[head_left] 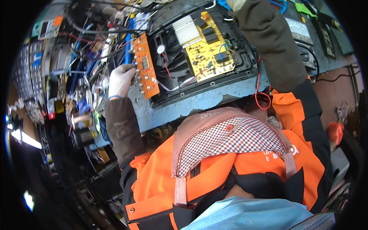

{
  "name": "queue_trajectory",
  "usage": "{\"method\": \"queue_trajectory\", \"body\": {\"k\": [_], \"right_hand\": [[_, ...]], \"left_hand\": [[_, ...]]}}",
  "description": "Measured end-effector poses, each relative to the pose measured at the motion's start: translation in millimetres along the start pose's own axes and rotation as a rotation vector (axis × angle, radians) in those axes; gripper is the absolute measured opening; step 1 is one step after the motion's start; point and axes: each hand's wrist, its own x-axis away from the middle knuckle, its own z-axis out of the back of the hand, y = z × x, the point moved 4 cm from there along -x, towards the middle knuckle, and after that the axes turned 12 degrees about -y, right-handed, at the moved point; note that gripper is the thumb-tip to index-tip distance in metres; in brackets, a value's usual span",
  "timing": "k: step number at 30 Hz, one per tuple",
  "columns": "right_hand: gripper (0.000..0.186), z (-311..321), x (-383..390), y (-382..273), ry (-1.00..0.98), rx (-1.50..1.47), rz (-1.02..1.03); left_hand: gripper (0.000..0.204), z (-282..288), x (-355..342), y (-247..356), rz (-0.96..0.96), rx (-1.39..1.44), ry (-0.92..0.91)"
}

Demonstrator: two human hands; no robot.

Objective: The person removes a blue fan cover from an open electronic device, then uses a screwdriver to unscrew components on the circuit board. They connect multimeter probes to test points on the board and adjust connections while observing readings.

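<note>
My left hand (122,79), in a white knit glove, has its fingers bent against the left edge of an orange circuit board (150,73) and grips it there. That narrow board carries a small digit display and several raised parts; it leans over the left rim of a black appliance housing (172,97). A yellow circuit board (201,63) with a finned silver heat sink (186,30) lies inside the housing. White and red wires run near the orange board. My right hand (234,4) reaches past the top edge of the picture; only its glove cuff shows, its fingers hidden.
The blue worktop (184,106) has a worn front edge. Tools, cables and loose parts crowd its left side. At the right stand a meter with a white dial (298,30) and red and black leads (257,86), which hang over the front edge.
</note>
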Motion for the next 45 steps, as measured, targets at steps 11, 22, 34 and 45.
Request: {"method": "queue_trajectory", "body": {"k": [11, 22, 34, 45], "right_hand": [[0.032, -25, 19, 22, 0.115, 0.693, 0.136], [0.015, -34, 52, -20, 0.055, 0.88, 0.605], [0.016, -42, 46, -16, 0.052, 0.82, 0.579], [0.031, -54, 55, -28, -0.107, 0.906, 0.659]], "left_hand": [[0.039, -13, 18, 87, -0.279, 0.325, 0.05], [0.038, -156, -174, 285, -0.325, 0.395, -0.658], [0.035, -210, -251, 288, -0.073, 0.647, -0.983], [0.024, -152, -208, 334, -0.421, 1.103, -0.699]]}}
